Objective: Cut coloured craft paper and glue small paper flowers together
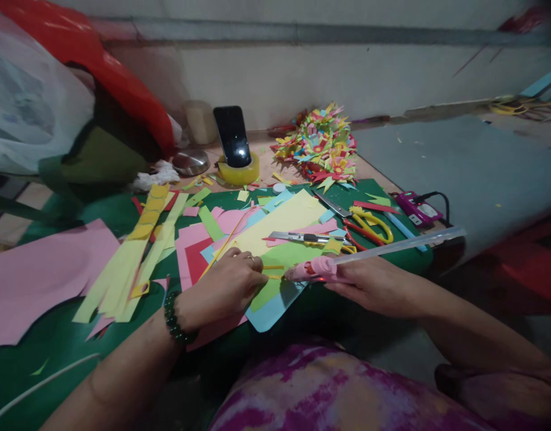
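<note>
My right hand [364, 282] is wrapped round a pink hot glue gun [318, 269], with a long clear glue stick [405, 244] jutting from its back. The gun's nozzle meets the end of a thin yellow paper strip [274, 276]. Fingers pinched together, my left hand [233, 281] holds that strip down over a light green paper sheet [262, 302]. Another long thin yellow strip [227, 240] slants up past the left hand. Under both hands lie layered sheets, among them a pale yellow one [275, 222] and a blue one [269, 320].
Just beyond the glue gun lie a box cutter [309, 238] and yellow-and-red-handled scissors [369, 230]. Yellow paper strips [116, 272] and a large pink sheet [46, 275] are at left. Behind stand a phone [233, 134] on a tape roll [242, 172] and a colourful paper-flower pile [323, 143].
</note>
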The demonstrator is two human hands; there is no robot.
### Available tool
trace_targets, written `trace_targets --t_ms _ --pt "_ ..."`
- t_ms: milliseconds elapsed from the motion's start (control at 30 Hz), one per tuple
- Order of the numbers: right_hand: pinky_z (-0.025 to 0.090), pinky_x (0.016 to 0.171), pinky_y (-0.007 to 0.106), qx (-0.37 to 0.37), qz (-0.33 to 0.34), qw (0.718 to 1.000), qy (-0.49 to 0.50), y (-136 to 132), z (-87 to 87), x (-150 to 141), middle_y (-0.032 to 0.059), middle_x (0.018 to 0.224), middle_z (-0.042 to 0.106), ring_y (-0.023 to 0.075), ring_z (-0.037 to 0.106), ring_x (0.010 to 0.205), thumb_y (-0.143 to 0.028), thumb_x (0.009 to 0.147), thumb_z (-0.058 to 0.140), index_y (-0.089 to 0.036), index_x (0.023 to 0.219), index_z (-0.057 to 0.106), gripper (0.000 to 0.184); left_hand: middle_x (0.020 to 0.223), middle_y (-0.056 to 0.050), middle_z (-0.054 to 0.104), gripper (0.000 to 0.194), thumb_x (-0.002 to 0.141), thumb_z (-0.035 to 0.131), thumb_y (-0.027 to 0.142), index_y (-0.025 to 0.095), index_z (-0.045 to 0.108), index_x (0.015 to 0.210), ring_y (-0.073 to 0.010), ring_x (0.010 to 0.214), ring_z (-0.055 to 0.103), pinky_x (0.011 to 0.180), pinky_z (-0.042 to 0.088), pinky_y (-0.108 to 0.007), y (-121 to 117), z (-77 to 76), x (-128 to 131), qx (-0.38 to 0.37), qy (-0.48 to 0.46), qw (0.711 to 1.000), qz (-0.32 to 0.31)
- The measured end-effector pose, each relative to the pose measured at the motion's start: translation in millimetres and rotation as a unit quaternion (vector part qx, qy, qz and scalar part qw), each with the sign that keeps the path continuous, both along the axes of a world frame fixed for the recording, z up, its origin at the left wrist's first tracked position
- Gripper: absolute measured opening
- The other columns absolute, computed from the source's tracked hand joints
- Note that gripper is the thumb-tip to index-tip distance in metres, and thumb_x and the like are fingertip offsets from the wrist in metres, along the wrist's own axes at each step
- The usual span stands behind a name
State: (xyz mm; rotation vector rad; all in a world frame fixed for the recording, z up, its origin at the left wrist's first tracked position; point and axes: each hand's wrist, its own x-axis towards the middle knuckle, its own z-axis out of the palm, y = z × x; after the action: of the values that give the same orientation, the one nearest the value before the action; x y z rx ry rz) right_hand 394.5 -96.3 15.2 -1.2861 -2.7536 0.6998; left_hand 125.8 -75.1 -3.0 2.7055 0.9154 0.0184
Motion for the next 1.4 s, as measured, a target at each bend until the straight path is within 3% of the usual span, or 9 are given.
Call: trace_targets --t_ms 133,267,500,600,700,767,967,1233,1400 --pt "0.043 0.066 0.028 0.016 0.008 1.0 -0.012 -0.8 0.0 -2.4 0.0062 0.078 0.066 0.0171 0.058 0.069 -0.032 0.097 0.038 -0.018 0.082 0.067 0.035 0.08 -0.004 0.064 0.025 0.087 0.046 0.015 0.023 0.07 0.083 -0.018 0.077 0.055 0.076 0.033 -0.035 -0.4 0.6 -0.4 0.0 0.004 1.0 0.001" --pt "0.043 0.069 0.028 0.015 0.013 1.0 -0.003 -0.5 -1.1 -1.6 0.0065 0.083 0.066 0.0177 0.06 0.075 -0.032 0.096 0.039 -0.018 0.085 0.067 0.033 0.08 -0.004 0.064 0.024 0.088 0.047 0.016 0.023 0.069 0.083 -0.0175 0.076 0.055 0.076 0.033 -0.034 -0.5 1.1 0.1 0.003 0.0 1.0 0.0" --pt "0.039 0.059 0.027 0.045 -0.035 0.998 0.019 -5.8 3.4 14.4 0.0044 0.067 0.058 0.0159 0.054 0.061 -0.038 0.096 0.038 -0.019 0.071 0.059 0.038 0.08 -0.003 0.064 0.019 0.087 0.046 0.017 0.021 0.064 0.083 -0.0185 0.078 0.056 0.079 0.035 -0.035 0.4 5.6 -0.4 -0.014 0.015 1.0 0.007" --pt "0.036 0.054 0.027 0.075 -0.067 0.994 0.042 -7.1 2.1 18.0 0.0036 0.061 0.053 0.015 0.048 0.055 -0.047 0.096 0.034 -0.019 0.068 0.054 0.044 0.084 -0.005 0.064 0.017 0.087 0.047 0.019 0.019 0.062 0.094 -0.0203 0.081 0.056 0.08 0.036 -0.036 0.4 6.3 -2.0 -0.005 0.018 1.0 0.02" --pt "0.036 0.053 0.028 0.085 -0.074 0.992 0.05 -6.4 -0.7 17.3 0.0031 0.059 0.05 0.0146 0.045 0.053 -0.049 0.096 0.031 -0.019 0.065 0.051 0.048 0.093 -0.008 0.063 0.033 0.084 0.047 0.021 0.019 0.057 0.115 -0.023 0.087 0.054 0.08 0.036 -0.038 0.2 5.8 -2.5 0.035 0.008 0.999 0.022" --pt "0.036 0.055 0.027 0.08 -0.063 0.994 0.047 -4.9 -2.6 15.2 0.0034 0.061 0.051 0.0149 0.047 0.055 -0.047 0.097 0.031 -0.02 0.065 0.051 0.046 0.093 -0.008 0.061 0.039 0.082 0.048 0.021 0.019 0.056 0.119 -0.024 0.087 0.053 0.079 0.036 -0.039 -0.1 5.9 -1.6 0.052 0.016 0.998 0.02" --pt "0.041 0.062 0.027 0.062 -0.052 0.996 0.04 3.6 -9.7 7.3 0.0064 0.075 0.06 0.0166 0.055 0.067 -0.037 0.095 0.039 -0.018 0.077 0.057 0.032 0.09 -0.01 0.059 0.028 0.077 0.049 0.023 0.018 0.065 0.1 -0.0263 0.086 0.052 0.077 0.035 -0.042 -2.0 5.8 5.0 0.05 0.073 0.995 0.036" --pt "0.044 0.071 0.029 0.017 -0.033 0.999 0.007 12.9 -6.0 -6.3 0.0085 0.091 0.067 0.0196 0.061 0.083 -0.029 0.094 0.043 -0.017 0.092 0.063 0.023 0.087 -0.01 0.06 0.024 0.079 0.048 0.022 0.018 0.064 0.097 -0.0262 0.084 0.052 0.078 0.036 -0.042 -2.2 1.4 5.1 0.061 0.078 0.995 0.031" --pt "0.042 0.065 0.028 0.024 -0.045 0.998 -0.025 13.4 -3.8 -0.6 0.0084 0.083 0.065 0.0195 0.061 0.075 -0.031 0.094 0.043 -0.017 0.085 0.061 0.025 0.084 -0.01 0.059 0.022 0.078 0.048 0.02 0.018 0.064 0.094 -0.0264 0.083 0.052 0.078 0.036 -0.042 -1.9 0.4 4.5 0.059 0.062 0.996 0.028"
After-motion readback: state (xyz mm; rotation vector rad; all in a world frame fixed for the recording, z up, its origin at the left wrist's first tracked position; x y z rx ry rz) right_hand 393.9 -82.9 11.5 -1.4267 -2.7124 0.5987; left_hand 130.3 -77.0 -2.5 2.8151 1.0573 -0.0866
